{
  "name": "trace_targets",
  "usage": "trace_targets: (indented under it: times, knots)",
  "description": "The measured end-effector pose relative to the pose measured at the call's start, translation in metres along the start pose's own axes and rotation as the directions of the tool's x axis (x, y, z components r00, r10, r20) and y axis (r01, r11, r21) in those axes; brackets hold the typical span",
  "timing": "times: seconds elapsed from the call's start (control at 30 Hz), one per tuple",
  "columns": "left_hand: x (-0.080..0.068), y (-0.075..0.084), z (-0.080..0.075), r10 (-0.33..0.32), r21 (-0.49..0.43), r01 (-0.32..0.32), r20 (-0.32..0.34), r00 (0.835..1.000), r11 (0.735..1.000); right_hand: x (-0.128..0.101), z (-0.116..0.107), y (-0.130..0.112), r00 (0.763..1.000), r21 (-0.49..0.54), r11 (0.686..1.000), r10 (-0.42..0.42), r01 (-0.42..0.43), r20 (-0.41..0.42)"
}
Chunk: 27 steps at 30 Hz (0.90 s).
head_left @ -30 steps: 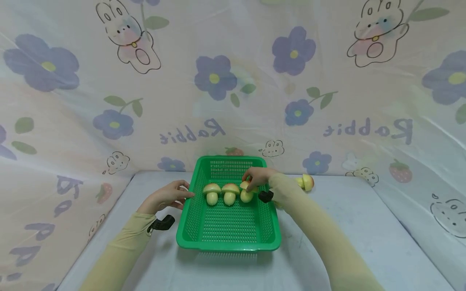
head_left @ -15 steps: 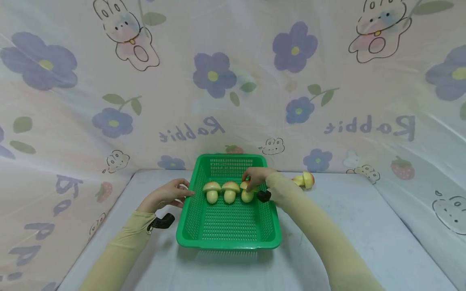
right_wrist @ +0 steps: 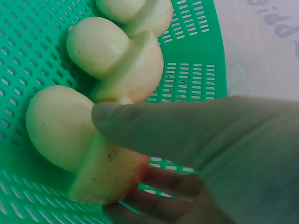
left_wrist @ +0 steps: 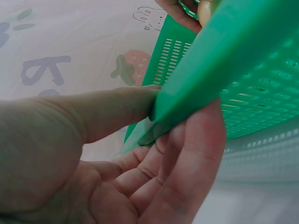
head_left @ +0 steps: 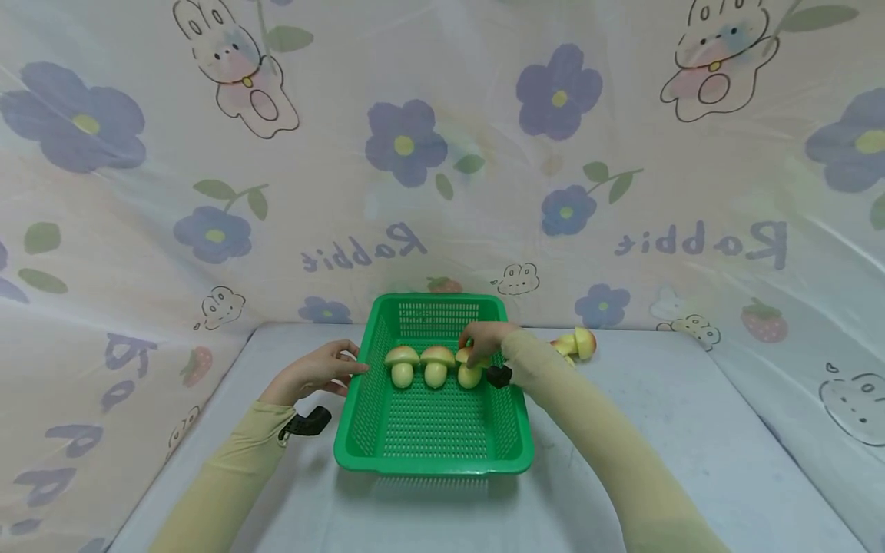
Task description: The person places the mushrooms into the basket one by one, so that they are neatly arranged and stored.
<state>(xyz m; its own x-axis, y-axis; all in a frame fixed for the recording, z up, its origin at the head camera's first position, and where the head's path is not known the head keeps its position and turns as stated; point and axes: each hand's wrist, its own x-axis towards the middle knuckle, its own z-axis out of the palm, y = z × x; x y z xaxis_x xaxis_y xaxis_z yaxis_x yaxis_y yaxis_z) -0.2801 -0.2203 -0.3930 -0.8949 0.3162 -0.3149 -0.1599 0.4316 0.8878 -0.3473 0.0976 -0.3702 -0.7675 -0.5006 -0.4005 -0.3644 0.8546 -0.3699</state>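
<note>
A green perforated plastic basket stands on the table, holding a row of three toy mushrooms with pale stems and reddish-yellow caps. The left mushroom and the middle mushroom lie side by side. My right hand grips the rightmost mushroom, thumb on one side of the cap and fingers curled round the other, as the right wrist view shows. At the basket's left side my left hand pinches the rim between thumb and fingers.
More toy mushrooms lie on the white table beyond the right forearm, which partly covers them. A patterned curtain with flowers and rabbits hangs close behind the basket and along both sides.
The head view has shifted slightly. Both hands stay almost where they were, the left on the rim and the right on the rightmost mushroom, its forearm shifting a little.
</note>
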Motion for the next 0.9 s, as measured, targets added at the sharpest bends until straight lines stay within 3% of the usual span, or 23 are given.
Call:
trace_targets:
  times: [0.57, 0.9]
  knots:
    - [-0.0009, -0.0006, 0.0004, 0.016, 0.005, -0.016, 0.011, 1.0, 1.0, -0.0027, 0.0031, -0.0002, 1.0, 0.0, 1.0, 0.025, -0.025, -0.017]
    - [-0.0004, -0.002, 0.0008, 0.003, 0.005, -0.003, 0.0, 1.0, 1.0, -0.0077, -0.0014, 0.0028, 0.998, 0.035, 0.998, -0.055, 0.057, -0.038]
